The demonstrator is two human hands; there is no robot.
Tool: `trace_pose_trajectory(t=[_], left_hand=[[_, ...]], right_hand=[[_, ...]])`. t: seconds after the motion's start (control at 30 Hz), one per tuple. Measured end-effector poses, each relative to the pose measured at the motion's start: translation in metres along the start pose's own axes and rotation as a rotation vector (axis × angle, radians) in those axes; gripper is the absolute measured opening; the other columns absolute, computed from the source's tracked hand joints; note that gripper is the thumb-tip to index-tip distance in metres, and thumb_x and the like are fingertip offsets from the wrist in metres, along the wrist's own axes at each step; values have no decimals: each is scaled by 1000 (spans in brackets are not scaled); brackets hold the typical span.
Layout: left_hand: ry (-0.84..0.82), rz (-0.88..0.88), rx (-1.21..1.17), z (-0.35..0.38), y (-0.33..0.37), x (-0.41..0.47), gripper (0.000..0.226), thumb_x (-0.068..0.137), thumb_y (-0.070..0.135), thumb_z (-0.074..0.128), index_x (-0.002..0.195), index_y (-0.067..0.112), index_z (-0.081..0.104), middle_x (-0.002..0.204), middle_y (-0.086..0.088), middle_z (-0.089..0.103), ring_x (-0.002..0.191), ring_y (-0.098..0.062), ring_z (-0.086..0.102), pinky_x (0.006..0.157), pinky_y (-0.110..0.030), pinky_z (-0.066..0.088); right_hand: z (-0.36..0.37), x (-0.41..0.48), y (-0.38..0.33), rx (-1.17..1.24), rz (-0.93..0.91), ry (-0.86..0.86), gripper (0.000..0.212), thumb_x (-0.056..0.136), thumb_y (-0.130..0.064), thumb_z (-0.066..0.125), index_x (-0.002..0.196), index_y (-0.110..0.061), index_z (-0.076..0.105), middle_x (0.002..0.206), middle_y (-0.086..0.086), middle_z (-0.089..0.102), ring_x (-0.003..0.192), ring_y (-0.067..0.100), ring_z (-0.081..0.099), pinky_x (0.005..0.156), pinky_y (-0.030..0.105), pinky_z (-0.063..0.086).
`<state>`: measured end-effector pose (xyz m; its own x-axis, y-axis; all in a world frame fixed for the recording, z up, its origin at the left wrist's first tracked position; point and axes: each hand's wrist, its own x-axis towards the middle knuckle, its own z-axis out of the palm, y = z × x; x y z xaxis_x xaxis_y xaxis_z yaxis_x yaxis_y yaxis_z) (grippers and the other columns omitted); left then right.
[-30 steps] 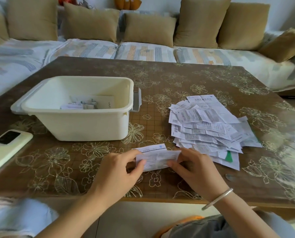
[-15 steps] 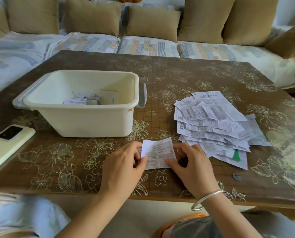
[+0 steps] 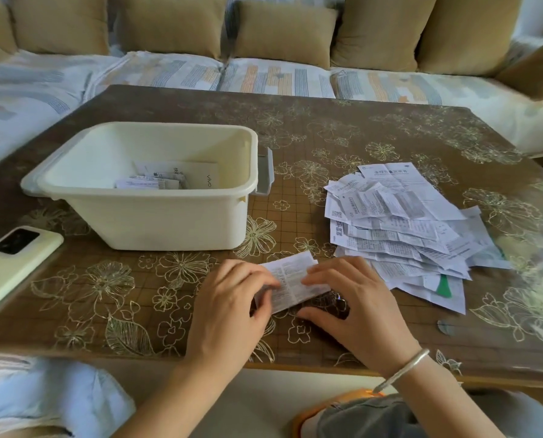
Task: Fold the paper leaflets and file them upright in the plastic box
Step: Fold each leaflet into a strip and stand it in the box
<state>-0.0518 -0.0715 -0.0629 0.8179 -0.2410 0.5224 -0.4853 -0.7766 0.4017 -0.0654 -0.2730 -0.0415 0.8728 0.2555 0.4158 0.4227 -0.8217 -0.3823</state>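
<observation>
Near the front edge of the surface (image 3: pixel 358 128), a brown top patterned with pale flowers, a small printed leaflet (image 3: pixel 290 281) lay slightly tilted between the person's two hands. The left hand (image 3: pixel 229 308) gripped the leaflet's left end, its fingers (image 3: pixel 263 282) curled down over the paper and closed on it. The right hand (image 3: pixel 355 308) held the right end, with the forefinger laid across the printed face and the thumb drawn in along the lower edge, so the fingers were clamped on the sheet rather than spread. Whether the leaflet lay flat on the surface or was lifted a little could not be told. A silver bracelet (image 3: pixel 406 368) circled the right wrist. Behind the left hand stood the cream plastic box (image 3: pixel 156 222), open at the top, with a grey handle on its right side. Inside it, several folded leaflets (image 3: pixel 156 181) sat toward the near wall, and a larger white sheet lay behind them. To the right of the box and just beyond the right hand, a loose pile of leaflets (image 3: pixel 399 229) was fanned out unfolded, its near edge close to the right knuckles. A pale phone (image 3: pixel 11 263) lay face down at the left edge of the surface. Beyond the far edge ran a sofa (image 3: pixel 279 77) with striped seat covers and tan cushions (image 3: pixel 282 33).
</observation>
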Motion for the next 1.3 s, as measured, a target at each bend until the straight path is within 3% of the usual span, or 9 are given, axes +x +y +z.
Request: trace_pose_trajectory(t=[0.17,0.33,0.47,0.57,0.63,0.7,0.8,0.87,1.3], left_hand=[[-33,-2,-51,-1,-3,0,14,83,19,62,91,26,71,97,18,64,95,-8,57,80,-34,49],[-7,-63,-161,-5,-4,0,23,91,26,50,96,23,72,96,16,67,93,-4,60,78,-31,52],[-11,-235,-491,-18,-4,1,38,93,48,45,117,27,65,116,19,65,106,-2,60,85,-16,48],[-88,-366,-811,-29,-8,6,64,80,62,59,132,25,54,129,15,61,121,-4,55,98,-19,45],[-209,-446,-928,-36,-8,11,78,72,65,68,135,21,50,125,10,65,115,-5,61,93,-17,48],[-312,-552,-980,-43,-3,18,64,71,53,70,124,19,59,107,6,73,95,-5,69,78,-17,52],[-324,-625,-897,-46,-2,23,31,76,34,70,100,16,71,85,2,76,65,-6,66,58,-19,46],[-334,-627,-857,-45,-6,21,17,82,24,71,95,13,72,84,1,76,64,-9,67,53,-18,46],[-333,-526,-875,-42,-9,15,17,91,13,63,105,20,68,95,2,75,83,-15,70,50,-19,46]], right_hand=[[5,2,-5,-134,-203,8,20,83,-41,59,92,-28,70,97,-16,67,103,13,58,81,28,44],[9,5,-13,-246,-332,49,8,89,-24,62,88,-21,70,84,-8,68,79,17,62,69,33,49],[3,1,-21,-37,-104,138,5,85,-25,65,83,-24,70,77,-15,66,71,6,60,62,26,50],[-9,3,-35,520,273,193,4,80,-21,74,80,-21,70,73,-14,69,67,0,63,60,12,48],[-15,7,-41,957,508,124,11,75,-23,70,78,-13,69,72,-3,70,67,5,65,57,14,49],[-15,10,-42,1173,653,37,18,72,-24,69,78,-8,66,75,4,70,71,13,67,57,19,53],[-13,15,-41,1151,774,-30,23,72,-24,70,83,-4,65,80,9,72,77,18,69,69,32,60],[-11,17,-40,1075,808,-44,20,77,-20,70,86,-2,65,81,9,73,77,19,70,69,31,60],[-12,16,-32,1196,755,-177,12,87,-8,60,94,-4,69,92,16,72,78,22,70,58,26,56]])
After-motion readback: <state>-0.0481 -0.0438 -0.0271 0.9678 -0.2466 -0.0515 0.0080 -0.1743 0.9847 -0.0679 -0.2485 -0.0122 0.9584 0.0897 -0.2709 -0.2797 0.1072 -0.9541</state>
